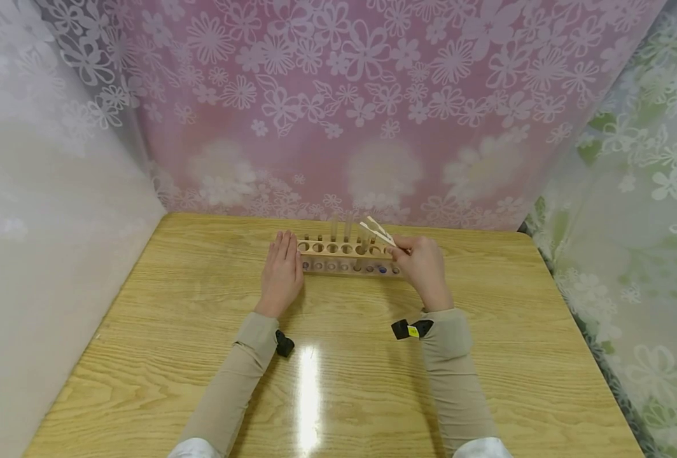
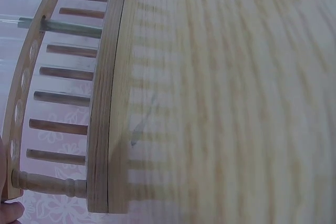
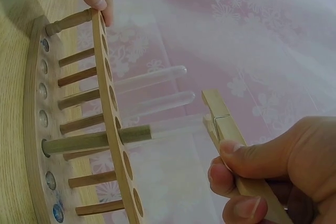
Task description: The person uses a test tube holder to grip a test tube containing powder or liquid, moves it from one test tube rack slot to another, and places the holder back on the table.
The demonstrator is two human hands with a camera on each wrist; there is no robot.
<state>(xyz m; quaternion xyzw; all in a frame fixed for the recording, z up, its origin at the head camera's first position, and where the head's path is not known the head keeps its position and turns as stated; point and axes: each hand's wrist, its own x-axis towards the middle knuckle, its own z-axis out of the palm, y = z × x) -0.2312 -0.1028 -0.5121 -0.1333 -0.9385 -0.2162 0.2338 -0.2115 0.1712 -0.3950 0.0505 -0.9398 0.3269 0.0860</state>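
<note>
A wooden test tube rack (image 1: 344, 254) stands near the table's back. My left hand (image 1: 283, 264) rests against its left end, fingers straight and together. My right hand (image 1: 425, 264) grips a wooden test tube clamp (image 3: 223, 124) above the rack's right half. The clamp's jaws stand apart at the upper end of an upright test tube (image 3: 136, 132), which holds a dull green-brown filling and has a clear upper part. In the right wrist view, two clear test tubes (image 3: 149, 80) sit upside down over pegs. Part of the rack's right end is hidden behind my right hand in the head view.
The rack's upper board (image 3: 113, 95) has a row of holes, with a row of wooden pegs (image 2: 60, 98) behind. Blue marks (image 3: 58, 213) show in the base. A flowered curtain (image 1: 338, 127) hangs behind the wood-grain table (image 1: 201, 356). Black wrist cameras (image 1: 284, 344) sit at both cuffs.
</note>
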